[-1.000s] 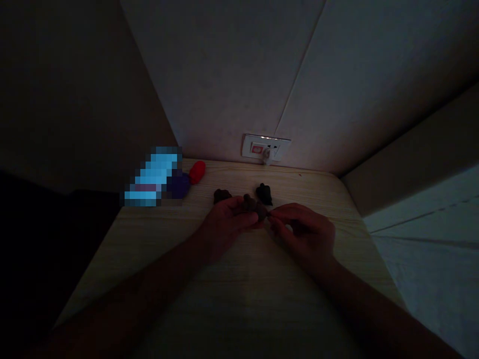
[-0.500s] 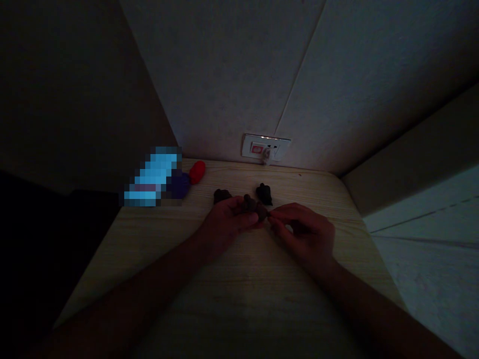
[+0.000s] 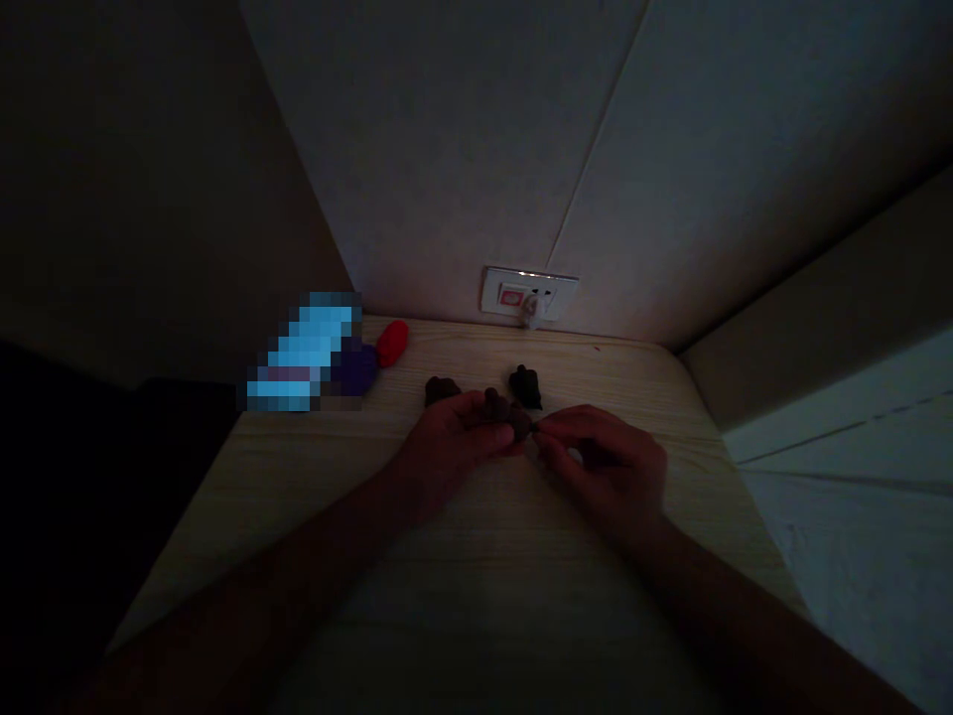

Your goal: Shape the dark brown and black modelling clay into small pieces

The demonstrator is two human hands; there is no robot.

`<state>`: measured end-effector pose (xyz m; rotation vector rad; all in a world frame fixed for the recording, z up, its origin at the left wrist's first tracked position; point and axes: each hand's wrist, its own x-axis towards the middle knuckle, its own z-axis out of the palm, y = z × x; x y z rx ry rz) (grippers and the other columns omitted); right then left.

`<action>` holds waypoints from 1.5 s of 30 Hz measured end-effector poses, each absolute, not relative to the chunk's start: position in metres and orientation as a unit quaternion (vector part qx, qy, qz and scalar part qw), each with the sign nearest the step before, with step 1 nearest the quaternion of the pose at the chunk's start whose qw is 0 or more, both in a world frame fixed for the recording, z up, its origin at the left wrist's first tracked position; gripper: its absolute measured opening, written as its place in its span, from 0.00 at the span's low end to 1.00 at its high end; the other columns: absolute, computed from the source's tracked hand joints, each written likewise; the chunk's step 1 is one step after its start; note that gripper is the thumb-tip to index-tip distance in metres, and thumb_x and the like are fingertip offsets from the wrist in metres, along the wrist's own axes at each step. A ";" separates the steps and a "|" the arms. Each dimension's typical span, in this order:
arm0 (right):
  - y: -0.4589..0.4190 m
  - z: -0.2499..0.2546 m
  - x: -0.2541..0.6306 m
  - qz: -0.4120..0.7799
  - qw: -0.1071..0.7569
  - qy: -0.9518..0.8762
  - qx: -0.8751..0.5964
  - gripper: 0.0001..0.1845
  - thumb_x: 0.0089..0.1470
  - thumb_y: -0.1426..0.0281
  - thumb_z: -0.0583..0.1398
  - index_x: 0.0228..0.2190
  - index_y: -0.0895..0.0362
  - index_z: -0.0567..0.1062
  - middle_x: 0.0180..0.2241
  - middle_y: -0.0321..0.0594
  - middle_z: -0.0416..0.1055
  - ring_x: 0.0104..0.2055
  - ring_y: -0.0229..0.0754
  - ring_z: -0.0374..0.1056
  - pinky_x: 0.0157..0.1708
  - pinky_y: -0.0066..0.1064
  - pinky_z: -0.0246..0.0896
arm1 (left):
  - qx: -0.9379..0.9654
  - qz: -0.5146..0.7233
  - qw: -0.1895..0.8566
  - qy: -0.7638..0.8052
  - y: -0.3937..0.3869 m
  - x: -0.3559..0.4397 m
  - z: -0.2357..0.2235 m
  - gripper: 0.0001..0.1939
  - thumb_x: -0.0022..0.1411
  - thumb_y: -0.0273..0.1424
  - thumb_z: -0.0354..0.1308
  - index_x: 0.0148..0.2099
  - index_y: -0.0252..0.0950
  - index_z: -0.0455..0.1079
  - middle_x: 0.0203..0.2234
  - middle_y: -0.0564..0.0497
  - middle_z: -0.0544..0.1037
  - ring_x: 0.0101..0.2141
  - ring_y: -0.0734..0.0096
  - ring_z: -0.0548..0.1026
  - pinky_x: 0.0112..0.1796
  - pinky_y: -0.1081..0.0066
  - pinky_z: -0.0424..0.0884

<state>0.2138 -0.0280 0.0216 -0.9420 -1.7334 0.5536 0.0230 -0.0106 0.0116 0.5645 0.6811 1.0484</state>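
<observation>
A knobbly brown figure [image 3: 521,425] is gripped in the left hand [image 3: 447,447] over the counter [image 3: 640,382], its long axis slanting toward the right hand [image 3: 614,457], by whose pinched fingertips [image 3: 552,428] a small dark tip [image 3: 534,426] at its near end is held.

Forearms [image 3: 313,556] angled inward, left hand [image 3: 443,452] curled, right hand [image 3: 616,462] apparently pinched at the fingertips [image 3: 552,427] in dim light

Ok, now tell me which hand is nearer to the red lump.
Left. The left hand, holding a brown piece, is nearer the camera and slightly right of the red lump; the right hand is much farther right, beyond the brown piece.
</observation>
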 end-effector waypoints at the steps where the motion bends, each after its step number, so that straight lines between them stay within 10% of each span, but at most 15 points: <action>1: -0.028 0.022 0.214 0.230 0.520 -0.722 -0.394 0.09 0.54 0.79 0.68 0.35 0.53 0.82 0.33 0.38 0.81 0.34 0.38 0.77 0.32 0.28 0.73 | 0.262 0.484 0.773 0.315 -0.011 0.023 0.012 0.16 0.43 0.26 0.76 0.36 0.31 0.78 0.35 0.47 0.84 0.37 0.65 0.81 0.43 0.64 0.77; 45: -0.030 0.019 0.214 0.250 0.511 -0.704 -0.426 0.08 0.56 0.72 0.67 0.40 0.54 0.80 0.34 0.40 0.80 0.30 0.39 0.75 0.30 0.31 0.75 | 0.292 0.483 0.755 0.332 -0.012 0.023 0.015 0.15 0.46 0.28 0.76 0.36 0.32 0.77 0.35 0.47 0.83 0.37 0.64 0.81 0.45 0.60 0.76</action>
